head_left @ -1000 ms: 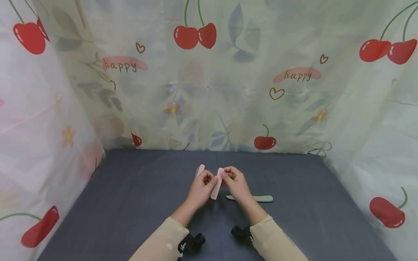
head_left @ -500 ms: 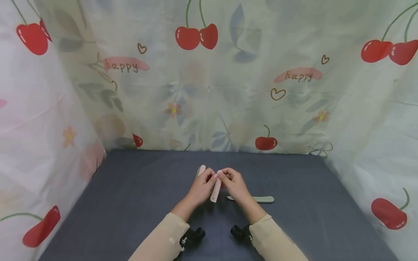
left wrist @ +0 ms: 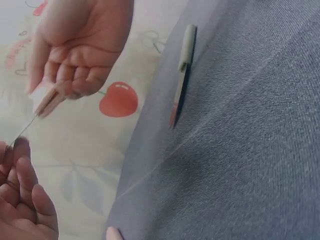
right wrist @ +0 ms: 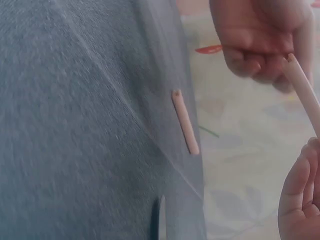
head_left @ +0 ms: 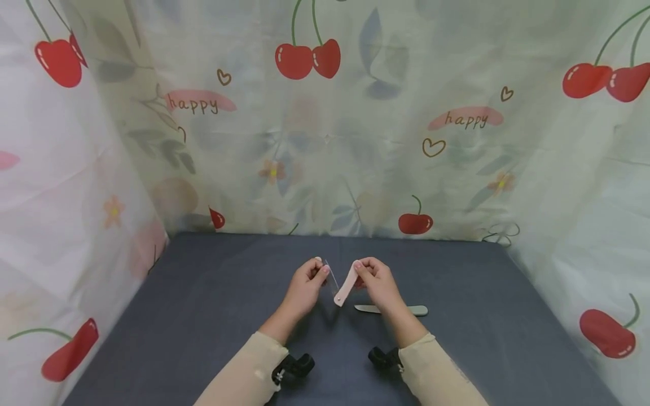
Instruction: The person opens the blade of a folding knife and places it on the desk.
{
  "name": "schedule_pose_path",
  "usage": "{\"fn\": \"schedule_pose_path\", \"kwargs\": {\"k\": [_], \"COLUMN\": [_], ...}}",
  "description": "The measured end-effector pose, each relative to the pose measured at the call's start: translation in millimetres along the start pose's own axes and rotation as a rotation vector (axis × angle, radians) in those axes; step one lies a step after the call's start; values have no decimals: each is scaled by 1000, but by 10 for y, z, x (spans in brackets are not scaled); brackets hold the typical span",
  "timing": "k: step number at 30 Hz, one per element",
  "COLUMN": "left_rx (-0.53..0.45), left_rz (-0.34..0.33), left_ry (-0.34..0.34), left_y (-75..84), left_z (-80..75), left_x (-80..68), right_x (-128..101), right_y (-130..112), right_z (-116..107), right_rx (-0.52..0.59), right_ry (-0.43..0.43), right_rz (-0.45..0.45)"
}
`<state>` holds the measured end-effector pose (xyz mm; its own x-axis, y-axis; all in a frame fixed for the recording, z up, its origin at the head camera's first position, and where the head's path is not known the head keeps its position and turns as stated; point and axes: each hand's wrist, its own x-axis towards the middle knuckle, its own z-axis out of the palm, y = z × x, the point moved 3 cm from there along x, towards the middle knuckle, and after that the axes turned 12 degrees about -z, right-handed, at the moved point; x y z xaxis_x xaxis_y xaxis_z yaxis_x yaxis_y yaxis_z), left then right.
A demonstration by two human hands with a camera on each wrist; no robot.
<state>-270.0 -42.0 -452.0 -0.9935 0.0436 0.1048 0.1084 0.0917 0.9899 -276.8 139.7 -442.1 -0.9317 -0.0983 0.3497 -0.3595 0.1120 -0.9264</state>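
Note:
My left hand (head_left: 302, 290) pinches the thin blade (head_left: 332, 274) of a pale pink folding knife. Its handle (head_left: 348, 282) is pinched at the far end by my right hand (head_left: 378, 282). Blade and handle make a V, with the pivot lowest, held above the table. In the left wrist view the blade runs from the fingertips to the pink handle (left wrist: 50, 101). A second pink folding knife (right wrist: 185, 122) lies folded on the table, mostly hidden behind my left hand in the head view. Under my right wrist lies a pale green knife (head_left: 418, 310), its blade out and pointing left.
The table (head_left: 213, 338) has a dark grey-blue cloth cover. A white curtain (head_left: 325, 141) printed with cherries and leaves encloses its back and both sides. Black wrist cameras (head_left: 294, 366) are strapped over the beige sleeves (head_left: 244, 369).
The hands have drawn apart, the left to the left and the right to the right. Between them the pink knife's blade has swung out from its handle. The green knife stays put.

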Motion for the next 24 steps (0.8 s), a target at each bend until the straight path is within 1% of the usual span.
{"fn": "schedule_pose_path", "kwargs": {"k": [3,5,6,7,8,12,16,19,21,24], "left_rx": [-19,-27,-31,-34,-44,-112,-164,-169,-163,-124], "left_rz": [-39,-50,-58,-69,-77,-122,-185,-230,-262,-297], "left_ry": [8,23,36,42,47,70,91,81,59,21], "left_y": [-22,-42,-82,-93,-94,-96,-103,-119,-125,-121], "left_z": [-50,-84,-99,-115,-129,-190,-245,-274,-287,-308], "left_x": [5,1,13,17,13,-1,-11,-9,-6,3], "right_x": [0,-3,-1,9,5,-6,-30,-41,-41,-33], "right_y": [3,4,31,81,80,86,110,126,132,133], "right_z": [-82,-124,-143,-162,-175,-225,-265,-283,-290,-300], "right_rx": [18,18,24,30,37,47,61,92,112,118], "right_ry": [0,2,7,12,13,-2,-24,-34,-40,-65], "right_rz": [30,49,48,49,55,63,75,82,86,87]}}
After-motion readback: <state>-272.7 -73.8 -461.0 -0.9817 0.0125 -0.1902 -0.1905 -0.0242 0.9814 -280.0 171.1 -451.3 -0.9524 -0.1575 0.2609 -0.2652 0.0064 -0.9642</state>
